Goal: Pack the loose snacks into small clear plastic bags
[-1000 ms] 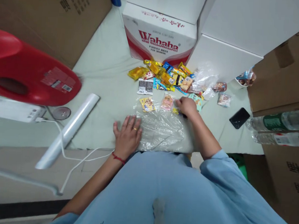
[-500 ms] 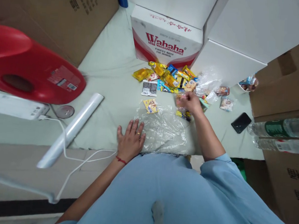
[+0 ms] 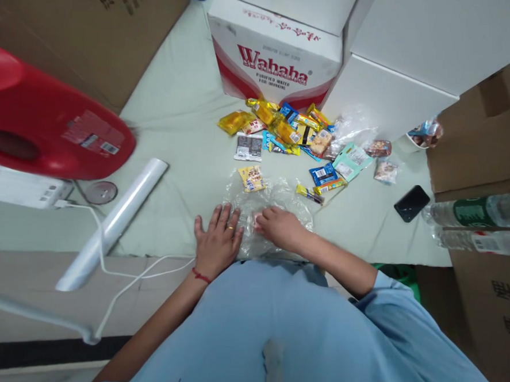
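Observation:
My left hand (image 3: 218, 239) lies flat with spread fingers at the left edge of a clear plastic sheet or bag (image 3: 281, 192); which of the two I cannot tell. Over the plastic, my right hand (image 3: 281, 227) grips a small pinkish snack packet (image 3: 255, 221), partly hidden by the fingers. A yellow snack packet (image 3: 252, 178) rests at the far left part of the plastic. Beyond it lie a grey-and-white packet (image 3: 248, 147) and a heap of wrapped snacks (image 3: 280, 126). Right of these are a blue packet (image 3: 324, 175), a mint-green packet (image 3: 352, 161) and a small yellow-and-dark bar (image 3: 310, 194).
A Wahaha carton (image 3: 275, 65) and white boxes (image 3: 398, 102) stand behind. At left are a red jug (image 3: 56, 115), a white power bank (image 3: 26, 187) with cable and a plastic roll (image 3: 115, 223). A black phone (image 3: 412, 203) and clear bottles (image 3: 487, 211) lie right.
My right hand has come from the snack heap down and left onto the plastic, carrying the pinkish packet. The blue and mint-green packets now show fully. My left hand stays flat.

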Demonstrator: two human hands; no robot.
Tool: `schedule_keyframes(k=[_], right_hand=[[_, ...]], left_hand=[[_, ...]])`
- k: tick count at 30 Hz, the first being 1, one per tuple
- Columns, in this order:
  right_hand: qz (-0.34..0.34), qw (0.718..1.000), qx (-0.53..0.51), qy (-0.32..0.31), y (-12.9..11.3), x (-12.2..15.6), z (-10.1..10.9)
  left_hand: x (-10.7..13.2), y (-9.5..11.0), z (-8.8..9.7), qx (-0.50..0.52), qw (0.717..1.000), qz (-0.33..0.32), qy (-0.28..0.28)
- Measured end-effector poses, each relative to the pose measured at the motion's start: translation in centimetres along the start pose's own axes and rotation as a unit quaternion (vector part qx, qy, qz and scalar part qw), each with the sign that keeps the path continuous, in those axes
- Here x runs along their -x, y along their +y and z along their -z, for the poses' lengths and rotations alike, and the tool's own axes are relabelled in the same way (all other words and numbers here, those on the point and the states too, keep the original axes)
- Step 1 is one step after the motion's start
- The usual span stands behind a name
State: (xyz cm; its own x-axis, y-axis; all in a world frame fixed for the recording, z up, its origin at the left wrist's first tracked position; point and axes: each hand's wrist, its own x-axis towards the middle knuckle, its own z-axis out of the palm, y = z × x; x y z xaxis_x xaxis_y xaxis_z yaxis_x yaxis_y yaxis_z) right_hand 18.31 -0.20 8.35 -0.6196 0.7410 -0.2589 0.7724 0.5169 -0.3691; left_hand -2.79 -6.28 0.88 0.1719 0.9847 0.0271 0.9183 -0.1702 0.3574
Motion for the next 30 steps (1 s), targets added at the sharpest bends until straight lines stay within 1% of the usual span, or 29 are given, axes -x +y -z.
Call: schedule_keyframes(k=[1, 2, 3, 4, 5, 6, 7, 8, 10, 12, 14, 16, 17, 18, 19, 21, 22, 23, 24, 25, 26, 27, 29, 30], right_hand=[[0.007, 1.000, -0.004, -0.026, 0.0, -0.7, 0.0], [0.001, 1.000, -0.013, -0.028, 0.3, -1.5, 0.5], [-0.021, 1.000, -0.021, -0.006, 0.9, -2.4, 1.3], [-0.055, 0.998, -0.026, 0.034, 1.7, -3.6, 2.4], [-0.097, 0.992, -0.026, 0.080, 2.6, -4.9, 3.6], [-0.136, 0.984, -0.022, 0.114, 3.6, -6.5, 4.6], [-0.172, 0.978, -0.020, 0.118, 4.5, -8.1, 5.4], [-0.201, 0.974, -0.023, 0.101, 5.3, -9.8, 6.0], [-0.237, 0.969, -0.050, 0.047, 6.3, -12.9, 6.0], [-0.238, 0.966, -0.100, 0.019, 6.7, -15.0, 5.3], [-0.223, 0.964, -0.143, 0.019, 7.1, -15.7, 4.5], [-0.216, 0.960, -0.173, 0.043, 8.1, -15.1, 4.3], [-0.215, 0.955, -0.190, 0.076, 8.9, -14.3, 4.5], [-0.212, 0.945, -0.215, 0.124, 10.0, -13.3, 4.8], [-0.207, 0.930, -0.245, 0.182, 11.1, -12.0, 5.3], [-0.196, 0.881, -0.312, 0.296, 13.0, -8.8, 6.2], [-0.190, 0.858, -0.345, 0.330, 13.6, -6.9, 6.6], [-0.183, 0.839, -0.379, 0.346, 13.8, -4.9, 6.7], [-0.171, 0.826, -0.412, 0.346, 13.5, -3.0, 6.6], [-0.149, 0.821, -0.439, 0.334, 12.8, -1.2, 6.3], [-0.118, 0.823, -0.455, 0.319, 11.8, 0.4, 5.8], [-0.076, 0.834, -0.456, 0.302, 10.6, 1.8, 5.1], [0.034, 0.877, -0.404, 0.258, 8.2, 3.3, 3.4], [0.094, 0.902, -0.357, 0.223, 7.2, 3.7, 2.5]], left_hand=[[0.0, 0.0, 0.0, 0.001, 1.000, 0.001, -0.002], [0.0, 0.0, 0.0, 0.001, 1.000, 0.002, -0.003], [0.0, 0.0, -0.1, 0.001, 1.000, 0.004, -0.002], [0.0, 0.1, -0.1, 0.000, 1.000, 0.007, -0.001], [0.0, 0.1, -0.2, -0.002, 1.000, 0.008, 0.000], [0.0, 0.1, -0.3, -0.004, 1.000, 0.010, 0.002], [0.0, 0.1, -0.3, -0.006, 1.000, 0.010, 0.003], [0.0, 0.1, -0.3, -0.007, 1.000, 0.009, 0.005], [0.1, 0.1, -0.3, -0.008, 1.000, 0.006, 0.006], [0.1, 0.2, -0.3, -0.009, 1.000, 0.006, 0.007], [0.1, 0.2, -0.2, -0.011, 1.000, 0.006, 0.009], [0.1, 0.2, -0.1, -0.014, 1.000, 0.006, 0.010], [0.1, 0.2, -0.1, -0.015, 1.000, 0.005, 0.010], [0.1, 0.2, -0.2, -0.016, 1.000, 0.003, 0.011], [0.1, 0.2, -0.2, -0.016, 1.000, 0.002, 0.013], [0.1, 0.1, -0.3, -0.016, 1.000, 0.000, 0.020], [0.1, 0.1, -0.4, -0.016, 1.000, 0.000, 0.024], [0.0, 0.0, -0.4, -0.016, 1.000, -0.001, 0.027], [0.0, 0.0, -0.5, -0.015, 0.999, -0.001, 0.029], [0.0, 0.0, -0.5, -0.015, 0.999, -0.003, 0.030], [0.0, 0.0, -0.6, -0.015, 0.999, -0.004, 0.029], [0.0, 0.0, -0.6, -0.015, 0.999, -0.005, 0.029], [0.0, 0.0, -0.6, -0.015, 1.000, -0.005, 0.027], [0.0, 0.0, -0.5, -0.014, 1.000, -0.003, 0.027]])
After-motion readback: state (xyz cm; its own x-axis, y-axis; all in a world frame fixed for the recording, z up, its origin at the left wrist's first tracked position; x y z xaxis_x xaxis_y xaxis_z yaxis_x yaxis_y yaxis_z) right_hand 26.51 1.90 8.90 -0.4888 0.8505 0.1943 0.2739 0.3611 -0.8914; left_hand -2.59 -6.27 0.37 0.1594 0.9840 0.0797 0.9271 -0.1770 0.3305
